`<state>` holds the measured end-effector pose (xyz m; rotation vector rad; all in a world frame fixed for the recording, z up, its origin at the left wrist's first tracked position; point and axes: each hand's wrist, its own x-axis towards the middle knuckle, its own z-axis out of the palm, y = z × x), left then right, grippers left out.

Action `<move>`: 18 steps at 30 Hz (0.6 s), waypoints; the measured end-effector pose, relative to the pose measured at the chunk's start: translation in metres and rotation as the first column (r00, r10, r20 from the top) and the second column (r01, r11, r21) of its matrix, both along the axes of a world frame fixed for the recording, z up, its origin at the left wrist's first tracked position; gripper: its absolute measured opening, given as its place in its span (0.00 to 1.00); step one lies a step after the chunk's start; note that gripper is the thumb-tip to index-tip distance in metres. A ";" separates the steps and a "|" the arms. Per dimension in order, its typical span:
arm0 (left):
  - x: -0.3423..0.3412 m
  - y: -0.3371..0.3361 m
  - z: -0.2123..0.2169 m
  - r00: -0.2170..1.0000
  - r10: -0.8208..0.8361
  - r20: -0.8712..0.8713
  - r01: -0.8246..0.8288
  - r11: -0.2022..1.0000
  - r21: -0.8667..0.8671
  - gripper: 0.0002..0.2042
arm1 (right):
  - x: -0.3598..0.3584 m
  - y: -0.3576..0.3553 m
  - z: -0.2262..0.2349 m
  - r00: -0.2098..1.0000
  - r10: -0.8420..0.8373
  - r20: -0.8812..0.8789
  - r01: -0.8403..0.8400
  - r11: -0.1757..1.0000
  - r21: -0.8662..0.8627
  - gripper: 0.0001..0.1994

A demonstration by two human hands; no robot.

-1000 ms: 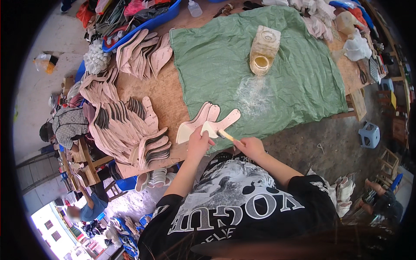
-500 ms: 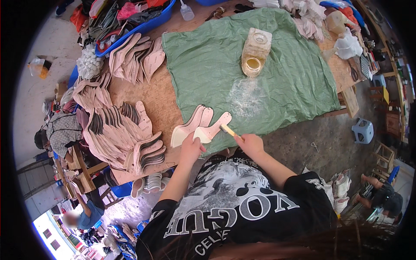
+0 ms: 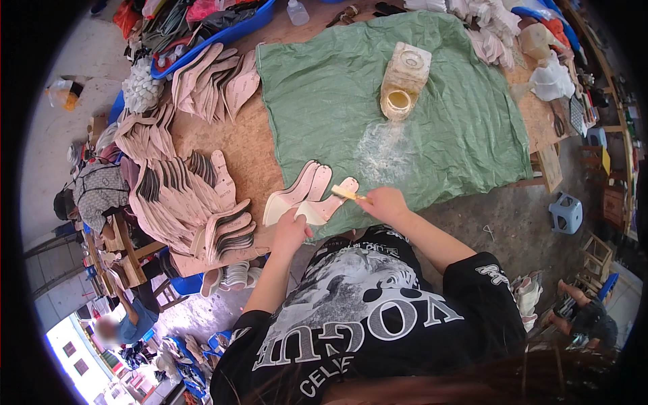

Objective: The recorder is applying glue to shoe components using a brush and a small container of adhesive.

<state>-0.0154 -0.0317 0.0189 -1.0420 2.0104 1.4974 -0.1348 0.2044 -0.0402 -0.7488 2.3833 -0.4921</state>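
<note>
Green cloth [image 3: 432, 128] covers the table; glue jar [image 3: 399, 101] stands open at 12 o'clock. Three insoles [image 3: 307, 196] lie at the near edge. Left hand [image 3: 291, 231] presses them flat; right hand [image 3: 383, 202] grips a brush [image 3: 347, 194]. Risk: glue smearing onto neighbouring insoles if they slip.

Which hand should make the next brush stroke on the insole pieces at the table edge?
Right. The right hand already grips the brush, its tip over the insole pieces. The left hand lies flat on those pieces, pinning them, so it looks best kept there.
</note>
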 end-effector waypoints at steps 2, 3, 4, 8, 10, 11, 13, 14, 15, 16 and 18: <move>0.000 0.004 0.002 1.000 0.007 0.003 -0.007 1.000 0.009 0.16 | 0.012 -0.007 0.003 0.997 0.036 0.068 -0.034 0.999 -0.036 0.25; 0.001 0.006 0.004 1.000 0.014 0.002 -0.014 1.000 0.017 0.16 | 0.019 -0.012 0.002 0.997 0.039 0.070 -0.036 0.999 -0.038 0.25; 0.003 0.008 0.000 1.000 0.013 0.003 -0.013 1.000 0.017 0.16 | 0.029 -0.017 -0.004 0.997 0.033 0.073 -0.025 0.994 -0.110 0.25; 0.006 0.013 -0.007 0.997 -0.017 -0.075 0.015 1.000 -0.021 0.15 | 0.049 -0.030 -0.008 0.950 -0.081 0.303 0.164 0.951 -0.261 0.26; 0.007 0.016 0.001 0.997 -0.019 -0.074 0.017 1.000 -0.021 0.15 | 0.053 -0.034 0.001 0.842 -0.126 0.524 0.291 0.925 -0.244 0.26; 0.006 0.017 0.004 0.997 -0.058 -0.057 0.054 0.995 -0.079 0.15 | 0.054 -0.037 0.006 0.788 -0.141 0.600 0.348 0.905 -0.244 0.26; 0.004 0.019 0.010 0.994 -0.096 -0.044 0.090 0.987 -0.136 0.16 | 0.055 -0.040 0.009 0.730 -0.150 0.667 0.402 0.883 -0.241 0.26; 0.005 0.020 0.013 0.987 -0.154 -0.052 0.142 0.972 -0.186 0.16 | 0.057 -0.041 0.009 0.742 -0.160 0.651 0.395 0.889 -0.232 0.26; 0.005 0.021 0.016 0.975 -0.213 -0.057 0.194 0.952 -0.237 0.16 | 0.058 -0.042 0.009 0.755 -0.169 0.634 0.387 0.894 -0.224 0.26; 0.006 0.024 0.020 0.975 -0.212 -0.061 0.193 0.952 -0.238 0.16 | 0.059 -0.043 0.007 0.758 -0.168 0.631 0.386 0.894 -0.226 0.26; 0.009 0.034 0.025 0.947 -0.318 -0.043 0.288 0.900 -0.326 0.13 | 0.060 -0.041 -0.003 0.915 -0.221 0.338 0.305 0.926 -0.221 0.25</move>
